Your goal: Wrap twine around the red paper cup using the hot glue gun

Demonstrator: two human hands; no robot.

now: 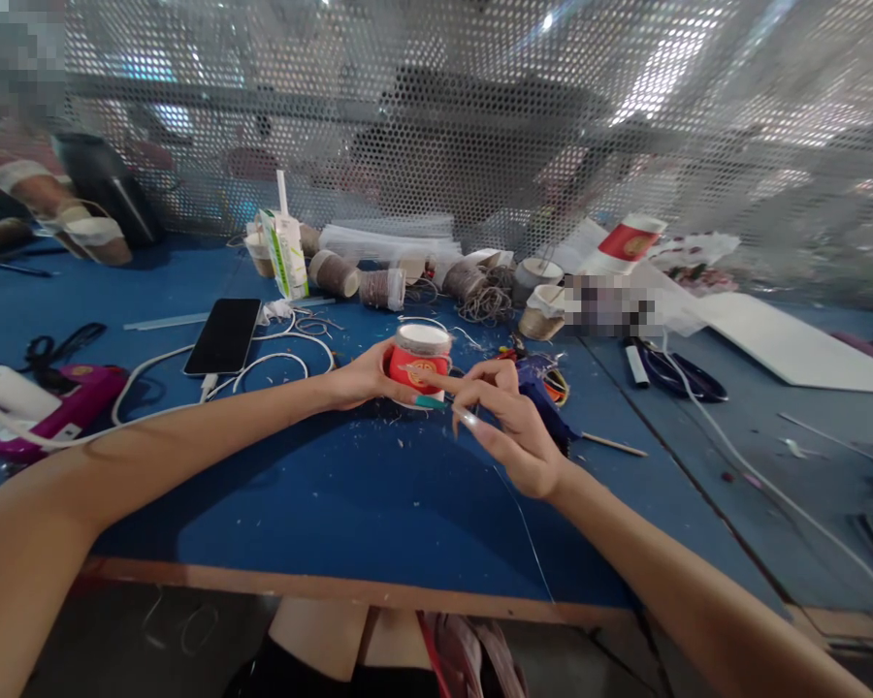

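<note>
Near the middle of the blue table (378,504), a red paper cup (411,370) with a gold emblem stands with its white end up. Grey-brown cord seems to circle its upper part. My left hand (368,376) wraps the cup from the left, thumb across its front. At the cup's right side is my right hand (505,417), its fingers curled and thumb drawn in toward them. Its index fingertip reaches the cup's front. Whatever those fingers pinch is too small to make out. A thin clear thread (524,523) runs from below this hand to the table edge.
Behind the cup lie cord-wrapped cups (383,289), a loose cord bundle (486,294) and a drink carton (285,254). A phone (224,335) on a white cable and a purple glue gun (62,412) lie left. Rightward are a wooden stick (615,445) and white board (792,344).
</note>
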